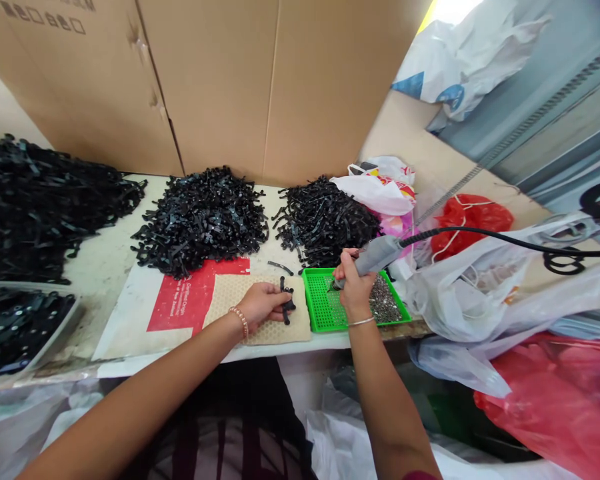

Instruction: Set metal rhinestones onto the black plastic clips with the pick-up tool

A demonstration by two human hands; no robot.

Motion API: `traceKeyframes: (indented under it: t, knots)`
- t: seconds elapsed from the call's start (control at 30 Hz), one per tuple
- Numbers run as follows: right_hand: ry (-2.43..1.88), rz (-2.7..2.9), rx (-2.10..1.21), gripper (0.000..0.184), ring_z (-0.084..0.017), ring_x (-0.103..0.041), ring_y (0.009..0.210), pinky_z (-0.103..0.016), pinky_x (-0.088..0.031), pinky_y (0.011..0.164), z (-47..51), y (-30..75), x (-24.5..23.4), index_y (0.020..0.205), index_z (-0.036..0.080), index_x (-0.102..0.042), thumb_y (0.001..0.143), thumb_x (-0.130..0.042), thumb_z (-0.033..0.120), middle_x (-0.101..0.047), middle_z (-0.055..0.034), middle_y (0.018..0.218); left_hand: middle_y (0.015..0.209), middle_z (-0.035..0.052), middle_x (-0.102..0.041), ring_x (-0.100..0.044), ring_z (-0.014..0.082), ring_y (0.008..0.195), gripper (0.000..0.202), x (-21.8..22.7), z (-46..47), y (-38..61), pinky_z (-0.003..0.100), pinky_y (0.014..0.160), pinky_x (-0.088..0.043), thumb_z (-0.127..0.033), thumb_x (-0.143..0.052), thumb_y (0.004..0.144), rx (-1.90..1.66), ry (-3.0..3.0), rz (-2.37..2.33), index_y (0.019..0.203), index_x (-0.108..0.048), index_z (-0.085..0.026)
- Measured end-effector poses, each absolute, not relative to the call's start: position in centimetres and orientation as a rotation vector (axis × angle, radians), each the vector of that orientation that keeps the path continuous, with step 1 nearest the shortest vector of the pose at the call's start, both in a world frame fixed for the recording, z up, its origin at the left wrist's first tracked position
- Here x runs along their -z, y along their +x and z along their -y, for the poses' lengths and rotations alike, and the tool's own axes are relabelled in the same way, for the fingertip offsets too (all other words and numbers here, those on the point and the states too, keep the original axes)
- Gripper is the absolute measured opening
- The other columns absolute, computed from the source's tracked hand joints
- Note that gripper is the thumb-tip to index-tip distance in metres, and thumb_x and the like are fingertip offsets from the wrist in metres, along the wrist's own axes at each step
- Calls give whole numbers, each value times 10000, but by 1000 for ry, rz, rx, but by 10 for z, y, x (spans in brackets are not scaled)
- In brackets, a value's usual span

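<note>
Some black pieces (287,312) were in the left hand (259,308), over a tan mat (260,333), its fingers pinched close on them. The right hand (355,288) had its fingers curled around a gray tool (383,255), its tip over a green tray (316,301). Little metal bits (386,303) lay inside. Behind were 3 black piles (205,217) and brown cardboard (230,87).

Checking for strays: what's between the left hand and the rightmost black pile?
In the head view, one loose black strip lies between the left hand and the rightmost black pile, just beyond the beige mat.
</note>
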State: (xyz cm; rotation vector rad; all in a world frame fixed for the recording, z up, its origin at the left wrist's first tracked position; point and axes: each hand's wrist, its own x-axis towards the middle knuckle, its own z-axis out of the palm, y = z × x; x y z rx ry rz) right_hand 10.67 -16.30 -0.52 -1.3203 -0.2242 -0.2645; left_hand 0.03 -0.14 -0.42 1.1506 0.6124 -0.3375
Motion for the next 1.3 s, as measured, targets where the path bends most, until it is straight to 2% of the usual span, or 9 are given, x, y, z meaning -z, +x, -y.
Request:
traceKeyframes:
  t: [0.4, 0.53, 0.73, 0.87, 1.0, 1.3]
  knots:
    - [-1324, 242, 233, 329, -82, -420, 392, -211, -377, 434, 161, 106, 3, 849, 198, -529, 721, -745, 411, -466, 103, 491, 634, 71, -668, -653, 151, 568, 176, 1, 3, 0, 222, 494, -552, -76, -676, 811, 336, 1160, -621, 662, -585, -103]
    - [-1311, 243, 232, 309, -79, -410, 390, -205, -363, 421, 161, 106, 0, 841, 187, -550, 722, -744, 397, -463, 99, 480, 642, 70, -669, -651, 150, 564, 172, 2, 2, 0, 227, 501, -553, -99, -713, 790, 336, 1154, -622, 668, -591, -101]
    - [-1173, 178, 246, 347, -64, -351, 379, -195, -362, 443, 156, 88, -31, 909, 203, -573, 695, -749, 412, -389, 128, 450, 633, 66, -659, -660, 156, 587, 210, 2, 3, 0, 234, 526, -564, -122, -744, 775, 338, 1135, -616, 660, -569, -104]
    - [-1077, 215, 96, 324, -62, -315, 370, -193, -361, 447, 139, 57, -47, 885, 226, -549, 718, -731, 434, -337, 134, 442, 629, 59, -656, -652, 149, 572, 211, 6, 3, 0, 231, 510, -560, -117, -736, 782, 321, 1127, -591, 670, -557, -105]
    - [-1080, 217, -36, 325, -62, -315, 379, -192, -349, 454, 120, 36, -41, 869, 227, -536, 711, -747, 418, -340, 132, 438, 611, 53, -648, -627, 130, 534, 205, 9, 3, -1, 219, 492, -547, -121, -719, 796, 316, 1138, -561, 669, -560, -102]
    - [-1100, 171, -37, 358, -60, -319, 389, -199, -340, 463, 111, 37, -32, 884, 217, -533, 692, -762, 415, -353, 129, 449, 677, 76, -675, -634, 137, 562, 166, 13, 3, 0, 232, 508, -553, -130, -722, 795, 306, 1132, -527, 708, -585, -94]
